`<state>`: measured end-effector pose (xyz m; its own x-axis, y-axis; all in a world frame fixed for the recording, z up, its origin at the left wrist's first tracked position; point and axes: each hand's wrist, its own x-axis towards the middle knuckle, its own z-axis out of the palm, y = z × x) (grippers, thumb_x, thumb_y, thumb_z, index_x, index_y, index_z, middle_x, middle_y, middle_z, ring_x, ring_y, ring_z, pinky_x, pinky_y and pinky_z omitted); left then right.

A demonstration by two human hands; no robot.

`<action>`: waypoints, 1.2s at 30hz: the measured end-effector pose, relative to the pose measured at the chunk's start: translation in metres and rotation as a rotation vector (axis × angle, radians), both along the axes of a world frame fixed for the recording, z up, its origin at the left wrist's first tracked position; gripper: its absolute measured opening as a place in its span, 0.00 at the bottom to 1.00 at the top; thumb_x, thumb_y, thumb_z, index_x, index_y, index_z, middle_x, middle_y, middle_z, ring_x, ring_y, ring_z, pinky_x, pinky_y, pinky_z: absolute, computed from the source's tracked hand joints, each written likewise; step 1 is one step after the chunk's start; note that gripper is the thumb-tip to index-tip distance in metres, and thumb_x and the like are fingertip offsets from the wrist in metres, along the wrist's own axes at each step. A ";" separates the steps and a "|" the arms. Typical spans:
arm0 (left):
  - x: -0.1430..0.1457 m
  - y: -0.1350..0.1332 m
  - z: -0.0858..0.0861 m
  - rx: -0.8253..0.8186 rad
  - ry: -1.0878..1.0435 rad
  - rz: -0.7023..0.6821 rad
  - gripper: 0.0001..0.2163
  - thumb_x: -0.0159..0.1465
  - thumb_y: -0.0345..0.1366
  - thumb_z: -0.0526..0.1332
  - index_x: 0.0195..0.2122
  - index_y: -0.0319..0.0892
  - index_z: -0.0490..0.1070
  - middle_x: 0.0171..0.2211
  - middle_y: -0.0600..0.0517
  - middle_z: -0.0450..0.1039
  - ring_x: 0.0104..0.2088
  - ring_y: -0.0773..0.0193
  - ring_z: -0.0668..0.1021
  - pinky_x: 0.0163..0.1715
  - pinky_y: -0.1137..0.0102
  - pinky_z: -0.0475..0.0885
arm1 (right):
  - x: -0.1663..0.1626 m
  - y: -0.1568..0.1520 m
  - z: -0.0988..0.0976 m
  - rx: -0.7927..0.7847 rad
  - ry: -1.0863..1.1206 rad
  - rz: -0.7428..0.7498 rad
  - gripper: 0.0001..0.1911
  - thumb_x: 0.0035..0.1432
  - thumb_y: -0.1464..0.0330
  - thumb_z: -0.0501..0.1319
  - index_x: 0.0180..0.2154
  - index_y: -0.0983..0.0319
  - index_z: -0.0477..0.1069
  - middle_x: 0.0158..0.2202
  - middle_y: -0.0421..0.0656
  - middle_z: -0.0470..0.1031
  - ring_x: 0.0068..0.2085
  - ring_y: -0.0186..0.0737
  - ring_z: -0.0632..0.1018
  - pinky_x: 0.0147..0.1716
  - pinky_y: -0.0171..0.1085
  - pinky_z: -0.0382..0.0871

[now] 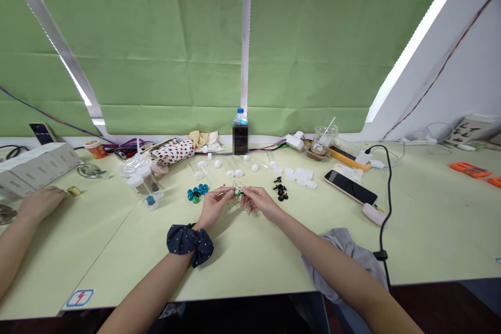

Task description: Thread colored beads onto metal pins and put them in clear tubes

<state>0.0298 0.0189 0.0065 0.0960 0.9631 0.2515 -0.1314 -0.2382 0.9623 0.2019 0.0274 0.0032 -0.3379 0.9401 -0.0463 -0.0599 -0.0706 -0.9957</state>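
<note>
My left hand (216,203), with a dark dotted scrunchie (190,242) at its wrist, pinches a small shiny green ball (237,193) near the table's middle. My right hand (260,201) is closed against it from the other side, fingertips at a small dark piece whose kind I cannot make out. Thin wire-like pieces (245,212) lie beneath the fingers, partly hidden. Left of the hands sits a cluster of shiny blue balls (200,188) with a green ball (195,200). To the right is a group of small black pieces (281,191) with flat heads.
White caps (301,176) and clear tubes lie behind the hands. A water bottle (240,133) stands at the back. Lidded clear jars (136,185) are on the left, near another person's hand (43,203). A phone (349,187), black cable (385,209) and grey cloth (344,250) are on the right.
</note>
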 end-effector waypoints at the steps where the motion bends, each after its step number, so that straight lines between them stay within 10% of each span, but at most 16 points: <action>1: 0.000 0.000 0.000 0.001 -0.017 0.002 0.10 0.52 0.39 0.67 0.33 0.39 0.77 0.36 0.47 0.77 0.31 0.61 0.78 0.39 0.64 0.73 | 0.000 0.000 0.000 -0.002 -0.002 -0.001 0.24 0.52 0.49 0.57 0.27 0.65 0.68 0.23 0.43 0.74 0.17 0.27 0.67 0.14 0.27 0.58; 36: -0.002 0.003 -0.003 0.016 -0.019 0.032 0.09 0.52 0.38 0.67 0.29 0.38 0.76 0.29 0.48 0.77 0.30 0.61 0.79 0.36 0.66 0.71 | 0.002 0.003 -0.003 -0.003 0.009 -0.018 0.22 0.53 0.49 0.57 0.32 0.63 0.66 0.23 0.41 0.74 0.15 0.28 0.67 0.12 0.27 0.56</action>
<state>0.0281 0.0216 0.0031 0.0602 0.9614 0.2683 -0.1414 -0.2579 0.9558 0.2035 0.0301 0.0007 -0.3210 0.9460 -0.0458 -0.0705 -0.0721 -0.9949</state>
